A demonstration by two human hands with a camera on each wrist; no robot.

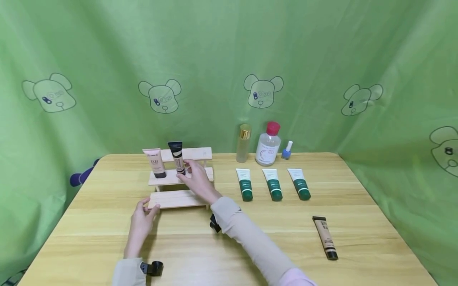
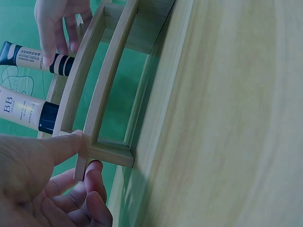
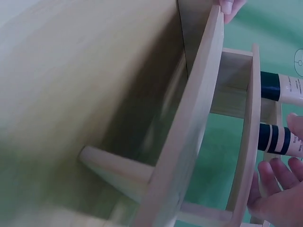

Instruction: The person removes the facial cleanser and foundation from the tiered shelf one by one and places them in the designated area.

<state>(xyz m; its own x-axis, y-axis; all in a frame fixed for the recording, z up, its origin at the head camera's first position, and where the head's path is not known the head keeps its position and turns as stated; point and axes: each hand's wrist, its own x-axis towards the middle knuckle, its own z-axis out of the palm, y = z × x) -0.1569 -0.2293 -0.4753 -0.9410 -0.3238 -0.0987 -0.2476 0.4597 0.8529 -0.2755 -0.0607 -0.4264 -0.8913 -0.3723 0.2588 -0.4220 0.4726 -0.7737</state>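
Note:
A small wooden tiered rack (image 1: 177, 199) stands on the table's left half. My left hand (image 1: 142, 219) pinches the left end of its lowest shelf, thumb above and fingers beneath. On the middle shelf, a beige foundation tube with a black cap and end (image 1: 177, 158) stands upright. My right hand (image 1: 198, 181) has its thumb and fingers around that tube; in the right wrist view, some fingertips (image 3: 267, 165) show a slight gap from it. To its left, a pink BB cream tube (image 1: 155, 162) stands cap down on the same shelf.
Right of the rack, a gold-capped bottle (image 1: 243, 145), a red-capped clear bottle (image 1: 267, 149) and blue nail polish (image 1: 286, 153) stand at the back. Three green-and-white tubes (image 1: 273, 185) lie before them. Another beige tube (image 1: 325, 237) lies at the front right. A green curtain (image 1: 214, 71) hangs behind.

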